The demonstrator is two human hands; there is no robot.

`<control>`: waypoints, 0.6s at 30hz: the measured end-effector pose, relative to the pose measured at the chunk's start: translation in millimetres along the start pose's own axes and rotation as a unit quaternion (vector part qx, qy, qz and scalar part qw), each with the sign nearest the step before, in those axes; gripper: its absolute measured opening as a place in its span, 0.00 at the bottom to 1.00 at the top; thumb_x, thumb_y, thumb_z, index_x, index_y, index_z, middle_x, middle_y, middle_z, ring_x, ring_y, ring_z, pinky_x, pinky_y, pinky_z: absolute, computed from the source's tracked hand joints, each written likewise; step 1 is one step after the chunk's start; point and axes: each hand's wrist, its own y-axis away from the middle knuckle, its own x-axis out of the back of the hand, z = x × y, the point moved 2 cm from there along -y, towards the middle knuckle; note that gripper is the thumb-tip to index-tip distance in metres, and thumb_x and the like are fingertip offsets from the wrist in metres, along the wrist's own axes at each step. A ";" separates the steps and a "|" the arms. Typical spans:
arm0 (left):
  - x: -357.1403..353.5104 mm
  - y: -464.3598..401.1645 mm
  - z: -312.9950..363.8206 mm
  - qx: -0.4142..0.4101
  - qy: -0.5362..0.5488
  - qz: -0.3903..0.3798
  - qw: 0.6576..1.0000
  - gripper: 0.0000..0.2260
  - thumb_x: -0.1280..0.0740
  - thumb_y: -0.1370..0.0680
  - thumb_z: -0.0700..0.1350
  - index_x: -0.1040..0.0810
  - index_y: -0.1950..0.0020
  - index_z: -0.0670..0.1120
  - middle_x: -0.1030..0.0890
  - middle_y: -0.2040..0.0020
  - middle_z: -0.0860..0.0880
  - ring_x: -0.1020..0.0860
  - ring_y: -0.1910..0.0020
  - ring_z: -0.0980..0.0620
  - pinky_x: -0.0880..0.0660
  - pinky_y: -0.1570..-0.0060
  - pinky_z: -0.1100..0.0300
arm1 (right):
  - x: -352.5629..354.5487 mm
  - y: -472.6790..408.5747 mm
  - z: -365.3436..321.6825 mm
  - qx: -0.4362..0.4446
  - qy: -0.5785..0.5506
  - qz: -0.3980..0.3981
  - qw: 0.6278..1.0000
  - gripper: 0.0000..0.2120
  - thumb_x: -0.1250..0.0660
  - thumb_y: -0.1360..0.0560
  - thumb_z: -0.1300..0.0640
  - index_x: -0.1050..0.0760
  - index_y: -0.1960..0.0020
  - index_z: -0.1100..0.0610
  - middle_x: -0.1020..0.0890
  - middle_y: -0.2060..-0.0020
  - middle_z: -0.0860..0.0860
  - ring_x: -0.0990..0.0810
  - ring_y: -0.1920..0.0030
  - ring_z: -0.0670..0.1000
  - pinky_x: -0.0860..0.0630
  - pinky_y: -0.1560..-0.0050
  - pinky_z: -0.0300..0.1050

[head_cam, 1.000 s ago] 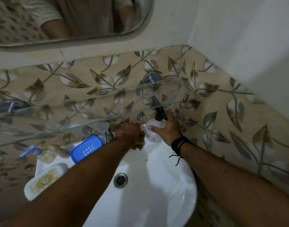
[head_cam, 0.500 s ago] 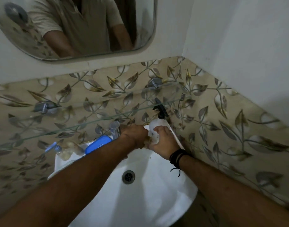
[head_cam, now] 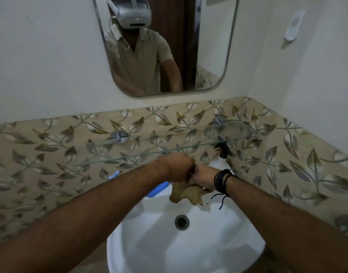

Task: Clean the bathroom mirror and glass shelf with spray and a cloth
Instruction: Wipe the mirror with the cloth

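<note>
**Cloth gripped over the sink**

Head view, against half a second ago: tilted up, so far more of the mirror (head_cam: 165,44) now in frame; right hand (head_cam: 205,177) off the spray bottle (head_cam: 224,149) and brought against the left hand (head_cam: 179,168). Both hands now fisted together on the tan cloth (head_cam: 186,193), knuckles touching, crumpled cloth hanging below them over the back of the white sink (head_cam: 149,249). Black bands on the right wrist, a cord dangling. Only the bottle's dark trigger head visible, behind the right hand and seen through the glass shelf (head_cam: 149,154). Shelf on two metal pegs against the leaf-patterned tiles (head_cam: 51,146), just above the hands. Blue soap case (head_cam: 156,191) partly hidden under the left forearm. Drain (head_cam: 182,222) below the cloth.
</note>
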 end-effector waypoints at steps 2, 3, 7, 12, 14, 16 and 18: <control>11.2 13.3 -8.1 -0.001 0.008 0.017 1.000 0.15 0.32 0.23 0.48 0.23 0.39 0.43 0.19 0.45 0.43 0.20 0.47 0.43 0.26 0.51 0.53 | 1.3 2.0 -14.1 -0.012 -0.017 -0.007 1.000 0.03 0.33 0.25 0.61 0.23 0.52 0.56 0.21 0.64 0.55 0.22 0.67 0.52 0.22 0.66 0.45; 18.8 21.7 -12.9 0.000 0.012 0.031 0.999 0.16 0.32 0.23 0.49 0.23 0.38 0.43 0.19 0.45 0.43 0.21 0.46 0.43 0.26 0.51 0.53 | 2.9 3.0 -24.2 -0.010 -0.014 -0.008 1.000 0.03 0.33 0.25 0.62 0.23 0.53 0.55 0.21 0.65 0.54 0.22 0.68 0.52 0.21 0.66 0.45; 55.2 48.1 -29.3 -0.010 0.012 0.101 0.995 0.17 0.34 0.22 0.51 0.25 0.38 0.43 0.21 0.43 0.42 0.22 0.45 0.42 0.31 0.56 0.56 | 19.6 8.1 -66.5 0.035 0.009 0.019 0.999 0.05 0.34 0.28 0.60 0.20 0.54 0.56 0.18 0.58 0.59 0.19 0.59 0.59 0.21 0.52 0.55; 121.0 79.9 -64.7 0.006 -0.001 0.241 0.970 0.16 0.37 0.21 0.54 0.27 0.38 0.48 0.24 0.41 0.46 0.22 0.47 0.45 0.27 0.53 0.54 | 61.3 25.5 -126.2 0.092 0.005 0.022 0.996 0.16 0.32 0.26 0.50 0.20 0.42 0.57 0.16 0.47 0.60 0.17 0.54 0.57 0.18 0.57 0.50; 155.2 89.7 -85.3 0.013 -0.011 0.321 0.947 0.15 0.38 0.21 0.53 0.25 0.39 0.47 0.23 0.43 0.47 0.23 0.50 0.48 0.28 0.56 0.56 | 80.0 35.4 -146.8 0.122 -0.134 0.021 0.983 0.14 0.34 0.21 0.56 0.21 0.41 0.64 0.15 0.54 0.61 0.15 0.62 0.54 0.21 0.69 0.42; 192.0 98.0 -106.2 0.033 -0.046 0.404 0.913 0.15 0.41 0.21 0.53 0.24 0.42 0.46 0.23 0.44 0.46 0.24 0.47 0.47 0.27 0.53 0.54 | 97.6 51.8 -173.9 0.169 -0.273 0.038 0.946 0.11 0.38 0.20 0.61 0.22 0.42 0.64 0.15 0.57 0.61 0.15 0.65 0.54 0.20 0.72 0.43; 227.0 106.9 -128.7 0.089 -0.081 0.477 0.871 0.16 0.44 0.21 0.53 0.24 0.39 0.48 0.25 0.38 0.46 0.27 0.38 0.44 0.26 0.44 0.48 | 122.6 60.1 -202.2 0.209 -0.329 0.144 0.910 0.09 0.36 0.20 0.59 0.21 0.43 0.60 0.15 0.50 0.61 0.14 0.55 0.58 0.16 0.58 0.53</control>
